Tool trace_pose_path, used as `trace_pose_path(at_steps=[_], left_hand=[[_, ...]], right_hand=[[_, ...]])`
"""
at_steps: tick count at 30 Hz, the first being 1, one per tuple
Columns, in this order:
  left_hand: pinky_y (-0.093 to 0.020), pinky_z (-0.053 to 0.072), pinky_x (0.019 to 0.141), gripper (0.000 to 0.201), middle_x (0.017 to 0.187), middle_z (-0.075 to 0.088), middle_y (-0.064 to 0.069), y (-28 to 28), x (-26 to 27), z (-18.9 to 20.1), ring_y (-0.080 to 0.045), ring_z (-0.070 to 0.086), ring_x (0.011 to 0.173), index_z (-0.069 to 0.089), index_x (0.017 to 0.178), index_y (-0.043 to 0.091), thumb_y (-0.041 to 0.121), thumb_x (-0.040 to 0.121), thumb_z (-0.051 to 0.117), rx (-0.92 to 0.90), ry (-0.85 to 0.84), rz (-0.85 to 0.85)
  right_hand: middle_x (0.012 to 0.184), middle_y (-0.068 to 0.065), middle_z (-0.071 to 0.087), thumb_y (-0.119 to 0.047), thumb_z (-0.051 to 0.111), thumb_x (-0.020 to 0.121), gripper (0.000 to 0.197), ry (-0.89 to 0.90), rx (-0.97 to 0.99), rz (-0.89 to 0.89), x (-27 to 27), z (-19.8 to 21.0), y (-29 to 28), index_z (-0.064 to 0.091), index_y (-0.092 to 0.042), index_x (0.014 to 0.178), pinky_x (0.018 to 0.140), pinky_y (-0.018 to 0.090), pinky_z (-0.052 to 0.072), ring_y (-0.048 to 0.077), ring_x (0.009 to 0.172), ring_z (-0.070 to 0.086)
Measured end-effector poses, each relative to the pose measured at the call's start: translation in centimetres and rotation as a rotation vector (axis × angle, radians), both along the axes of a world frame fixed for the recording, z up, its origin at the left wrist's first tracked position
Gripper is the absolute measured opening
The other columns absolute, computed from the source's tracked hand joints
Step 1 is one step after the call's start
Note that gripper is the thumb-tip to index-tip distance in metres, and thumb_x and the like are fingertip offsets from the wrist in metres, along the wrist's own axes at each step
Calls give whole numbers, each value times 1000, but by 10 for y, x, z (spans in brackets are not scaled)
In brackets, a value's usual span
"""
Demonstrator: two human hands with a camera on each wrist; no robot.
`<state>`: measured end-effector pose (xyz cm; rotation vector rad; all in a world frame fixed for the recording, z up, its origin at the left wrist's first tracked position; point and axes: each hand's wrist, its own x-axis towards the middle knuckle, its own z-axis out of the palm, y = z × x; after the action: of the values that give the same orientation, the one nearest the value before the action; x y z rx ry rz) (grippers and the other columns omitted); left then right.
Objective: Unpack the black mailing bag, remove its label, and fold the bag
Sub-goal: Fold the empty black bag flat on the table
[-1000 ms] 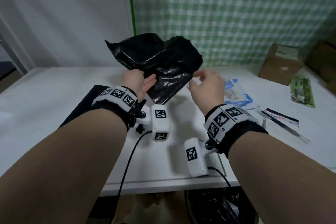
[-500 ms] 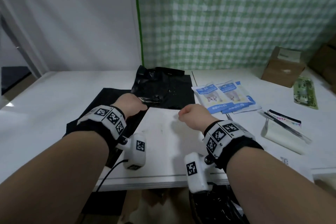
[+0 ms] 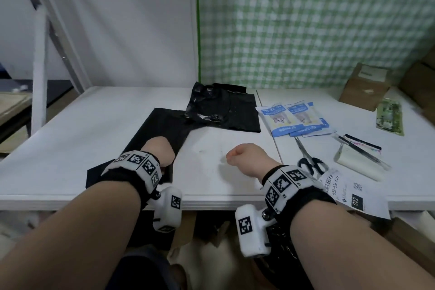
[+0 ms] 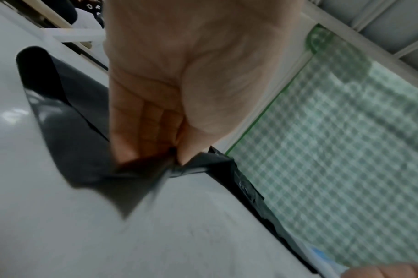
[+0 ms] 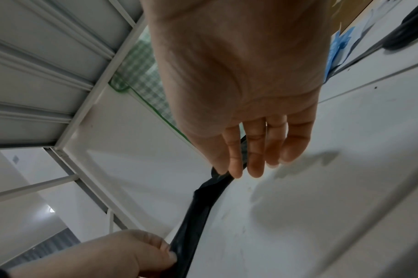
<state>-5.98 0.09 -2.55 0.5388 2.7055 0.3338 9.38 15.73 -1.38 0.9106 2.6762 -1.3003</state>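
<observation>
The left hand (image 3: 159,152) pinches the black mailing bag (image 3: 164,129), dragged nearer the tabletop (image 3: 70,148) edge; the right hand (image 3: 244,160), loosely curled, now holds nothing.

Dim, flat indoor light with a cool grey cast. The white surface (image 3: 106,129) carries a soft shadow just beyond the right hand (image 5: 246,94) in the right wrist view. Pale glare spots sit on the black bag (image 4: 67,131) — its near edge smeared by motion blur. Straight lines bow toward the head view's edges — wide-angle distortion; both palms fill their wrist views, soft and grainy.
</observation>
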Motion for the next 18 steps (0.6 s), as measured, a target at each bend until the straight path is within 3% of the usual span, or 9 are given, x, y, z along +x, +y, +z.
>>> trace_pose_path(at_steps=[2, 4, 6, 8, 10, 12, 16, 18], left_hand=[[-28, 55, 62, 26, 104, 66, -22, -5, 4, 6, -29, 59, 74, 62, 105, -8, 9, 92, 48, 193, 27, 84], [-34, 57, 64, 20, 86, 64, -22, -6, 12, 16, -32, 59, 70, 61, 86, -4, 11, 92, 50, 419, -17, 161], [-25, 50, 45, 23, 62, 50, -11, -7, 28, 28, -24, 50, 48, 51, 70, 8, 12, 92, 53, 670, -192, 206], [-18, 46, 41, 24, 57, 46, -4, -7, 44, 37, -12, 46, 40, 50, 70, 14, 13, 94, 53, 808, -400, 191], [-23, 53, 55, 19, 65, 56, -4, -5, 58, 40, -12, 55, 53, 55, 76, 16, 15, 95, 51, 808, -515, 101], [-26, 52, 69, 18, 74, 62, -3, -3, 70, 41, -13, 60, 68, 59, 78, 17, 15, 95, 51, 777, -545, 18], [-27, 48, 77, 18, 75, 62, 2, 6, 89, 33, -9, 59, 75, 62, 77, 19, 13, 92, 53, 770, -553, -51], [-31, 51, 82, 18, 75, 63, 1, 10, 95, 29, -10, 59, 76, 62, 75, 17, 11, 91, 54, 811, -568, -36]], right_hand=[[95, 0, 58, -18, 54, 91, 18, 31, -29, -17, 5, 2, -3, 67, -11, 101, 69, 23, 42, 16, 83, 51], [93, 1, 58, -23, 54, 91, 17, 80, -92, -46, 9, 5, -6, 65, -11, 97, 72, 27, 44, 17, 81, 51], [96, 3, 60, -31, 53, 92, 28, 136, -195, -83, 12, 10, -11, 64, -8, 104, 75, 30, 45, 19, 83, 51], [100, 3, 62, -41, 50, 93, 38, 180, -325, -111, 15, 16, -19, 61, -11, 112, 71, 27, 48, 18, 83, 53], [100, 2, 64, -50, 50, 91, 44, 201, -432, -108, 19, 21, -25, 59, -14, 116, 68, 25, 50, 18, 83, 56], [99, 4, 65, -50, 55, 88, 43, 222, -477, -94, 22, 22, -29, 61, -14, 112, 67, 26, 52, 20, 81, 60], [80, 5, 64, -15, 63, 88, 8, 293, -407, -115, 32, 16, -28, 65, -11, 81, 63, 25, 50, 18, 68, 59], [70, 1, 60, -8, 60, 87, 21, 286, -312, -155, 37, 13, -22, 62, -16, 68, 58, 23, 45, 14, 62, 54]])
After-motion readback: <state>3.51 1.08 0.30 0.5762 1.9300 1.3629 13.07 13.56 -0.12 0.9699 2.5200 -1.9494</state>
